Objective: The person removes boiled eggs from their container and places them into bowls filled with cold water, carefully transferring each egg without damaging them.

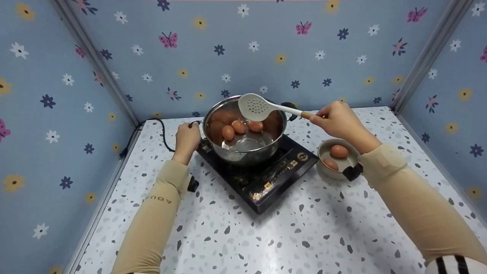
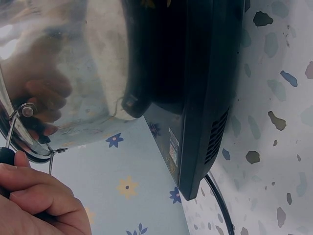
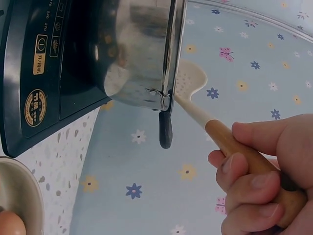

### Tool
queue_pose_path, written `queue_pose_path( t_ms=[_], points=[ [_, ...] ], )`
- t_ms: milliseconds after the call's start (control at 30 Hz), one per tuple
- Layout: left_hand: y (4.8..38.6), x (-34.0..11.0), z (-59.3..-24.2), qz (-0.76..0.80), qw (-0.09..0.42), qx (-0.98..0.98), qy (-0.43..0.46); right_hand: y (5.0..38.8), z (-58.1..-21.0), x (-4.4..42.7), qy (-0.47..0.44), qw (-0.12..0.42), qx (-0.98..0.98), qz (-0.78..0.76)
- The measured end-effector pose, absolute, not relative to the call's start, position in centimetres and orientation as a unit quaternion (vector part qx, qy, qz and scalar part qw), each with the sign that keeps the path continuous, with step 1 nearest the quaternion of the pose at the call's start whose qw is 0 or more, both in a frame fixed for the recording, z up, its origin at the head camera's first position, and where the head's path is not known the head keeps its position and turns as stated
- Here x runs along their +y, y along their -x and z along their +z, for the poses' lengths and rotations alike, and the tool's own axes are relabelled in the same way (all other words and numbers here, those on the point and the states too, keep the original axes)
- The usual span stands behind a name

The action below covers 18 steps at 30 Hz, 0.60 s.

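- From here, all three brown eggs [image 1: 228,133] show inside the steel pot [image 1: 243,158]; only the left wrist view reveals the induction cooker's side vents [image 2: 216,135].
- Beside the cooker [image 1: 262,194], a small saucepan [image 1: 347,162] holds two more eggs [image 1: 339,151].
- The left hand [image 1: 187,139] grips the pot's handle [image 2: 6,156].
- The right hand [image 1: 338,120] grasps a slotted spoon [image 1: 255,107], its head above the pot.

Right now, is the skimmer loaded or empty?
Empty: the right hand holds the skimmer above the pot, and the head view shows its perforated surface bare.
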<state>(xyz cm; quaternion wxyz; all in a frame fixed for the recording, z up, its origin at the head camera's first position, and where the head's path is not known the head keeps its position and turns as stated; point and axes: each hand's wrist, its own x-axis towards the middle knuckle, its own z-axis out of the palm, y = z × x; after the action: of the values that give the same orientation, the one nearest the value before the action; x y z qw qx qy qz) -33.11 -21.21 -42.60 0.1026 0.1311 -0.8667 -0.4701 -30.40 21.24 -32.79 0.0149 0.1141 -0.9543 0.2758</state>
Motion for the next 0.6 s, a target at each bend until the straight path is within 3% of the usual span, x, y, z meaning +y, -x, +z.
queue_pose_path(
  t_ms=[600],
  points=[
    [33.0, -21.3, -42.6, -0.476, 0.097, -0.864, -0.130, 30.3, -32.6, 19.7, -0.105, 0.061, -0.973, 0.195]
  ],
)
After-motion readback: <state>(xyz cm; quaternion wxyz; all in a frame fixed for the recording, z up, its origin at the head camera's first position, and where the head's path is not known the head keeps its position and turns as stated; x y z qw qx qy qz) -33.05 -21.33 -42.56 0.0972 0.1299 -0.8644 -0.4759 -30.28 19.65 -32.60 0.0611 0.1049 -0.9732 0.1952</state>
